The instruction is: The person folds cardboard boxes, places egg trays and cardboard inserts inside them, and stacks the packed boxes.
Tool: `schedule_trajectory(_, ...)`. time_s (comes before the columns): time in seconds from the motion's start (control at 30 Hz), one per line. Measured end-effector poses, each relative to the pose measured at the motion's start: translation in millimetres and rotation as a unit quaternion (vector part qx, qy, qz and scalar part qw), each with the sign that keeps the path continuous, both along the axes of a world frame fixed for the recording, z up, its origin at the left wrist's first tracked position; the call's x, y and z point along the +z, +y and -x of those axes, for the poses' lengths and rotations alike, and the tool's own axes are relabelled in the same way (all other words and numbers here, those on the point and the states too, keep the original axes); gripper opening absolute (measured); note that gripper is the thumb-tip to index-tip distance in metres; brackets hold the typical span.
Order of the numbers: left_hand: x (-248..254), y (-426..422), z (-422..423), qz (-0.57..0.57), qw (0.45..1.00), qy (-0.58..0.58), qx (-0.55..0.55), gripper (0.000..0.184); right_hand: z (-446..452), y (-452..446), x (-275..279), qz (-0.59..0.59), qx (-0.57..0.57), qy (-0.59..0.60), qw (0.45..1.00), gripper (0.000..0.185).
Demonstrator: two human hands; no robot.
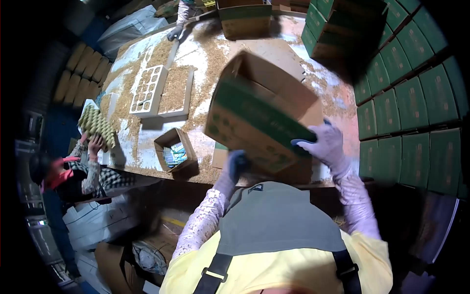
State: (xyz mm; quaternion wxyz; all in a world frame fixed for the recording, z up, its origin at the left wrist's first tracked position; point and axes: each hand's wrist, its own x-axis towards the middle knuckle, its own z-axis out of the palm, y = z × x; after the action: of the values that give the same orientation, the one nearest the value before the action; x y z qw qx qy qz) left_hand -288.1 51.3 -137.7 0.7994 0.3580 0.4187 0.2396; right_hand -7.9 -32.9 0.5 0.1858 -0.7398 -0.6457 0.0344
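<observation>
A large open cardboard box (pixel 254 125) with a green band hangs tilted over the near edge of the table, its opening facing up and away. My right hand (pixel 323 144), in a pale glove with blue fingertips, grips the box's near right corner. Below the box's lower left side is my left hand (pixel 237 166), gloved in dark blue and blurred; its fingers cannot be made out. To the left, a small open carton (pixel 175 151) holds blue and white packets.
White trays (pixel 147 90) and scattered shavings (pixel 205 73) lie on the table (pixel 139 142). Green boxes (pixel 411 93) are stacked at right; another carton (pixel 245 22) stands at the far edge. A person (pixel 68 171) at left handles an egg tray (pixel 98 126). Another person's gloved hand (pixel 175 33) is at the back.
</observation>
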Motion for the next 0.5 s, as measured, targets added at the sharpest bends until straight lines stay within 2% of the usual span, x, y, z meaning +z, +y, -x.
schedule_trajectory(0.03, 6.6, -14.4, -9.5, -0.079, 0.968, 0.177, -0.163, 0.034, -3.0, 12.1, -0.4, 0.097, 0.093, -0.1, 0.986, 0.032)
schedule_trajectory(0.07, 18.1, -18.7, -15.7, -0.158, 0.872, 0.337, -0.317, 0.031, -2.8, 19.6, -0.5, 0.189, 0.182, -0.198, 0.944, 0.031)
schedule_trajectory(0.1, 49.0, -11.5, -20.3, -0.386, 0.852, 0.257, -0.243, 0.03, -10.8, 2.9, -55.3, 0.14, 0.223, -0.214, 0.941, 0.029)
schedule_trajectory(0.13, 85.6, -5.0, -19.4, -0.585, 0.78, 0.164, -0.149, 0.03, -7.0, -15.4, -77.0, 0.12, 0.207, -0.205, 0.949, 0.029)
schedule_trajectory(0.2, 120.2, 49.8, -17.1, -0.717, 0.645, 0.266, -0.001, 0.046, 6.9, -31.7, -61.4, 0.231, 0.175, -0.143, 0.947, 0.038)
schedule_trajectory(0.27, 35.4, 84.3, -4.5, -0.703, 0.527, 0.477, -0.006, 0.066, 14.0, -29.9, -59.2, 0.086, 0.114, 0.037, 0.989, 0.059)
schedule_trajectory(0.3, 15.8, 92.2, -6.7, -0.485, 0.788, 0.369, -0.085, 0.077, 14.6, -31.1, -71.4, -0.004, 0.025, 0.123, 0.992, 0.064)
schedule_trajectory(0.33, 13.2, 96.5, -12.1, -0.425, 0.867, 0.256, -0.044, 0.082, 7.7, -25.8, -87.2, -0.091, -0.07, 0.208, 0.971, 0.07)
schedule_trajectory(0.4, 0.7, 123.1, -5.4, -0.44, 0.824, 0.331, -0.131, 0.085, -11.6, -5.4, -131.4, -0.167, -0.243, 0.143, 0.945, 0.058)
schedule_trajectory(0.47, -10.9, 193.0, 32.5, -0.372, 0.878, 0.298, 0.044, 0.083, -49.2, -28.4, -161.6, 0.061, -0.257, 0.322, 0.909, 0.043)
schedule_trajectory(0.5, -49.3, 253.5, 70.1, -0.365, 0.832, 0.374, 0.186, 0.078, -42.4, -25.2, -156.2, 0.072, -0.281, 0.303, 0.908, 0.043)
